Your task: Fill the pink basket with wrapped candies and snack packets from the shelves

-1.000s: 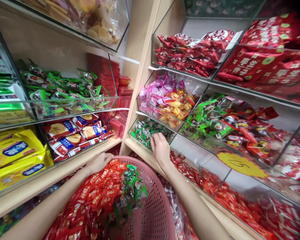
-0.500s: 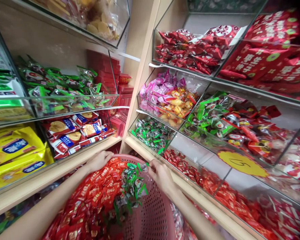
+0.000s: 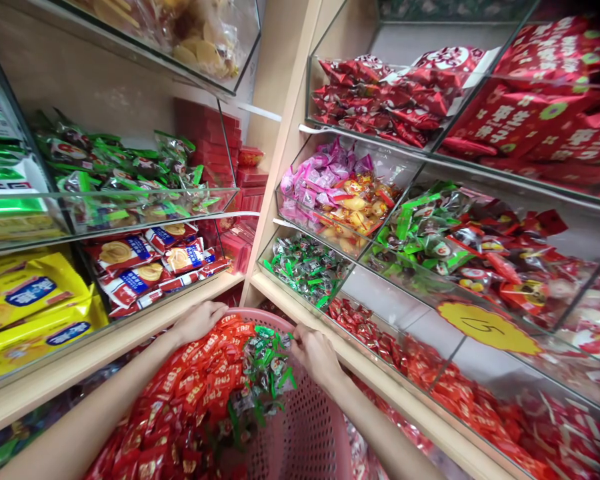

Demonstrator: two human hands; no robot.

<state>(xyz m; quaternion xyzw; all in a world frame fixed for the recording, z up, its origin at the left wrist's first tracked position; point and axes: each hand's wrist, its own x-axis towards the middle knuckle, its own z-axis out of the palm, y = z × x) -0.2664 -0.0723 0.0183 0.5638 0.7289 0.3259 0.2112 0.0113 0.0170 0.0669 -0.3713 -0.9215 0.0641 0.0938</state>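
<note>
A pink perforated plastic basket [image 3: 310,420] tilts in front of me, its far rim against the shelf edge. Red-wrapped candies [image 3: 180,400] heap over its left and middle, and green-and-clear wrapped candies [image 3: 267,363] lie at the upper middle. My left hand [image 3: 203,321] is closed on the far left of the rim, beside the red candies. On the right, my right hand [image 3: 316,352] has its fingers curled at the rim, right of the green candies. Its fingertips are partly hidden.
Two wooden shelf units meet in a corner. Clear bins hold green-wrapped sweets [image 3: 305,267], pink packets [image 3: 320,177], red packets [image 3: 380,100], biscuits [image 3: 140,263] and yellow packs [image 3: 40,300]. A yellow price tag [image 3: 487,327] hangs on the right. A wooden ledge [image 3: 290,300] runs behind the basket.
My right hand has shifted slightly left and down at the rim, its fingers curling further over it. My left hand and the basket look the same.
</note>
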